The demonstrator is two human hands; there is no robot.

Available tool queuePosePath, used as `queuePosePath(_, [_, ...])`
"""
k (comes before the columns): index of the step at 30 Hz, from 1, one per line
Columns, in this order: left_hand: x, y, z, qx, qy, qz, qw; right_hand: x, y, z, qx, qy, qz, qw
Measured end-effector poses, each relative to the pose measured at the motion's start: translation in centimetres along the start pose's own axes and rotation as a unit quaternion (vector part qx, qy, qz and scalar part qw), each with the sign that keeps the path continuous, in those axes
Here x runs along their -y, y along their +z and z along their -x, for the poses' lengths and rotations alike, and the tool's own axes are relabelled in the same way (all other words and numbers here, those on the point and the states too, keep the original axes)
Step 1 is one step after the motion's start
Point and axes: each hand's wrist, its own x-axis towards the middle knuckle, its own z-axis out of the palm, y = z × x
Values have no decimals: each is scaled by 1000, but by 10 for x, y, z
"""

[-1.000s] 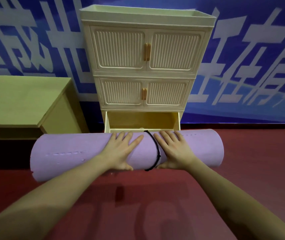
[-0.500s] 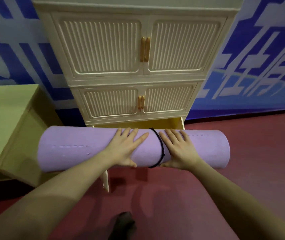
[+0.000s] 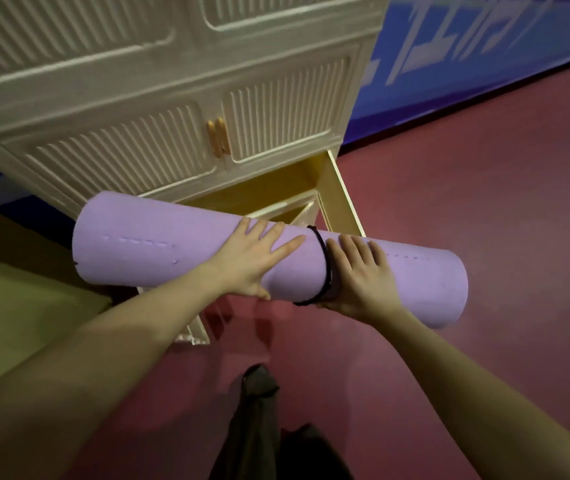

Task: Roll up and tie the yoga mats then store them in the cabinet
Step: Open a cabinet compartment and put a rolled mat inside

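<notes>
Lilac foam, rolled into a thick cylinder: the rolled lilac foam yoga mat (image 3: 159, 247), bound near its middle by a thin black cord tie (image 3: 323, 268) and marked with a faint dashed line along its length. Held off the red floor (image 3: 484, 202), tilted, left end higher and nearer the cabinet, right end lower and out over the floor.

Fingers of the left hand (image 3: 252, 261) spread and nearly straight, laid flat over the top of the roll just left of the cord, thumb tucked at the roll's near underside. Fingers of the right hand (image 3: 363, 275) likewise straight and pressed on the top just right of the cord, thumb hooked under the near edge beside the tie. Neither hand curled round the roll; carried between flat fingers above and thumbs below. Both forearms bare, stretched forward from the lower corners, converging on the middle of the mat.

Just behind and below the mat, the pulled-out bottom drawer (image 3: 340, 199) of the cream ribbed plastic cabinet (image 3: 276, 109), yellowish inside, partly hidden by the roll. Above it, two ribbed doors with paired orange handles (image 3: 217, 136). To the left, a yellow-green wooden table (image 3: 10, 306). Behind, a blue wall banner with white characters (image 3: 467, 39). At the bottom edge, a dark trouser leg (image 3: 256, 410).
</notes>
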Motion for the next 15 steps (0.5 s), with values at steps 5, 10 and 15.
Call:
queuePosePath(5, [-18, 37, -37, 2, 48, -10, 999, -17, 46, 25, -15, 54, -5, 998])
queuePosePath(10, [-40, 99, -67, -32, 61, -13, 998, -40, 109, 36, -27, 48, 19, 998])
queuePosePath(15, [-56, 149, -102, -95, 67, -3, 993, -74, 161, 39, -62, 42, 57, 996])
